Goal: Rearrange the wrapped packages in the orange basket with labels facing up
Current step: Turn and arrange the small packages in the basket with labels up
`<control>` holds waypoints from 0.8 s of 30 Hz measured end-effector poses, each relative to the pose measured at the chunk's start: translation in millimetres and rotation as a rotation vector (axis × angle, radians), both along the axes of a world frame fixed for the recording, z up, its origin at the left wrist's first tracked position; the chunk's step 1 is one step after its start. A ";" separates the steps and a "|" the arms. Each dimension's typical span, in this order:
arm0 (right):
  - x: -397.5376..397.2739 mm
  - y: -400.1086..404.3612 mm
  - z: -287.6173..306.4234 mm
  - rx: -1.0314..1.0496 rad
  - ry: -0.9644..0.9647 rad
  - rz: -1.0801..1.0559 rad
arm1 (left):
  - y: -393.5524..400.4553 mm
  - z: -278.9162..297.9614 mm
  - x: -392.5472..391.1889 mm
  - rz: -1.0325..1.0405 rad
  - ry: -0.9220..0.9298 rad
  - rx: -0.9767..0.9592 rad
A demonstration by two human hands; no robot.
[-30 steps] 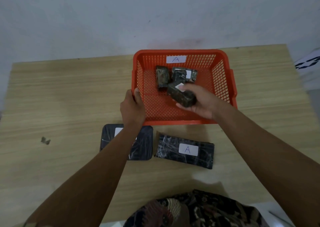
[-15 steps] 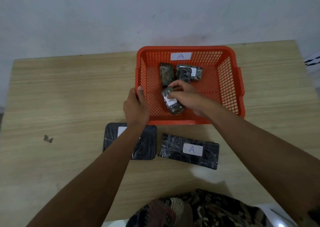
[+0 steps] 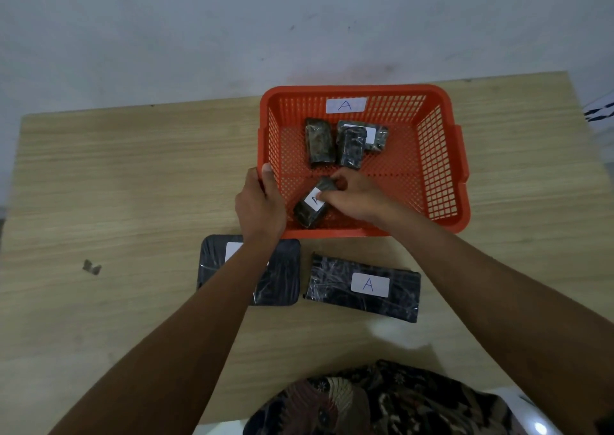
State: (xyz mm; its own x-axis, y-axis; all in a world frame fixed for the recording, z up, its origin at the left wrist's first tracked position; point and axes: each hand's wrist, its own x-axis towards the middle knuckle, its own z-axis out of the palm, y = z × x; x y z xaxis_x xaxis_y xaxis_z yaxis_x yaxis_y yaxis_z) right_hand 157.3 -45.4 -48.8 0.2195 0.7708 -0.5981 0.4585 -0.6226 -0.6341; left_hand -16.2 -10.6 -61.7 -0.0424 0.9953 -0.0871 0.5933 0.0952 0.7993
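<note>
Currently the orange basket (image 3: 442, 182) sits at the far edge of the wooden table (image 3: 133, 185), right of centre, with a white "A" tag (image 3: 346, 105) on the inside of its far wall. The left hand (image 3: 260, 203) wraps its fingers over the basket's near-left corner, thumb inside the rim, clamped on the plastic. The right hand (image 3: 357, 197) reaches into the near-left part of the basket, its fingertips (image 3: 324, 196) pinched together on a small wrapped package (image 3: 307, 210) that lies tilted on the basket floor, white label up and partly covered by the fingers.

At the basket's far side lie 3 more small packages: 1 dark package (image 3: 319, 140) towards the far-left corner with no label showing, a second package (image 3: 350, 147) just beside it, also with no label visible, and a third package (image 3: 377, 135) lying partly under the second, a strip of white label showing on top.

Near the table's front edge, outside the basket, rest 2 larger wrapped parcels: a rounded black parcel (image 3: 279, 278) partly hidden by the left forearm, its white label mostly covered, and a long flat parcel (image 3: 332, 282) to its right with an "A" label facing up.
</note>
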 end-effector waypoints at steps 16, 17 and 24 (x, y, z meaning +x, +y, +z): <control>-12.2 3.6 -2.0 0.066 0.085 0.086 | 0.4 0.1 1.0 0.011 0.011 -0.001; -11.1 3.5 -2.3 0.046 0.087 0.067 | 0.5 -0.2 0.6 0.010 0.014 0.003; -8.3 -1.7 -3.8 -0.062 0.207 -0.141 | 0.3 1.3 0.3 0.008 -0.004 0.013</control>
